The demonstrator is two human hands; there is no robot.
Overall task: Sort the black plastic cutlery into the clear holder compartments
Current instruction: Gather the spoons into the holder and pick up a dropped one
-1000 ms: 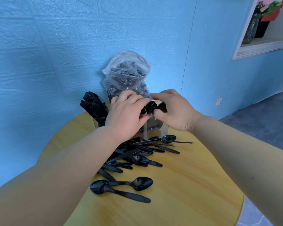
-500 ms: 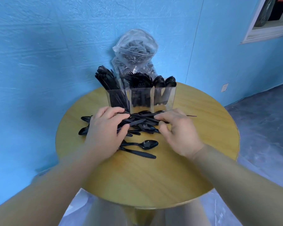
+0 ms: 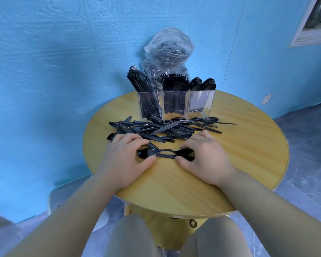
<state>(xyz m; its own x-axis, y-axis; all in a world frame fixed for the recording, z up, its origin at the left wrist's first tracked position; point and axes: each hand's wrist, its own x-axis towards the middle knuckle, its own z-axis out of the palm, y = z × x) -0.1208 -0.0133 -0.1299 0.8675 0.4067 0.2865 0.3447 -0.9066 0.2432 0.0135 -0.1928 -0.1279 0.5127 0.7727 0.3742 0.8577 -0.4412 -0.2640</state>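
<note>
Spoons (image 3: 166, 153) between left hand (image 3: 127, 160), right hand (image 3: 207, 158) grip.

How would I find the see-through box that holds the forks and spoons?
Start at the round yellow table by the blue wall. At its far edge, behind the loose pile of black cutlery, stands the clear holder. Unlike the crinkly plastic bag behind it, it is stiff, square-sided and split into three compartments with cutlery standing upright.
</note>
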